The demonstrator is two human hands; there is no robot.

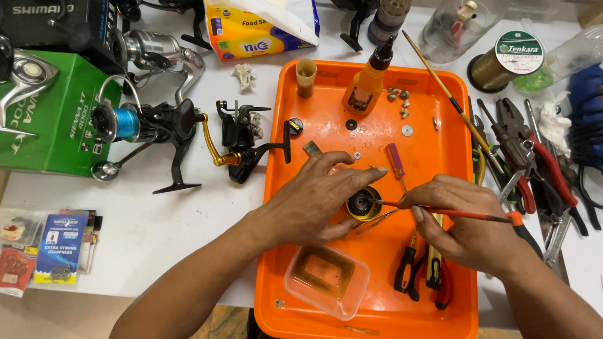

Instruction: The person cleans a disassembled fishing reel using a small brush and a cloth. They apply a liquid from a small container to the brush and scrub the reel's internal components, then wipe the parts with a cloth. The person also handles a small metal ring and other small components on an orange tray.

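the left hand (311, 204) lies over a small round reel part (363, 203) in the middle of the orange tray (440, 81), fingers curled around its near side and thumb side so it cannot roll; the grip is narrow and closed on the part, pinning it against the tray floor. the right hand (461, 223) pinches a thin red brush (452, 213) like a pen, its grip tight on the shaft, with the tip laid into the open face of the part. held low and nearly flat, the brush seems able to reach the inside of the cup.

the part is a short yellow-rimmed cylinder with a dark, metallic centre, open side toward the camera; finer detail is too small to tell.

the tray likely keeps loose bits together: washers and small screws (397, 97) lie near its far end, beside an orange squeeze bottle (367, 81) standing upright. a clear plastic tub (326, 279) with brownish liquid sits near the tray's front edge, just below the left hand and close to the brush. a small red screwdriver (396, 162) lies just beyond the part. on the white worktop (157, 238), a black fishing reel (151, 125) with blue line stands left of the tray, and pliers (534, 157) lie to its right.
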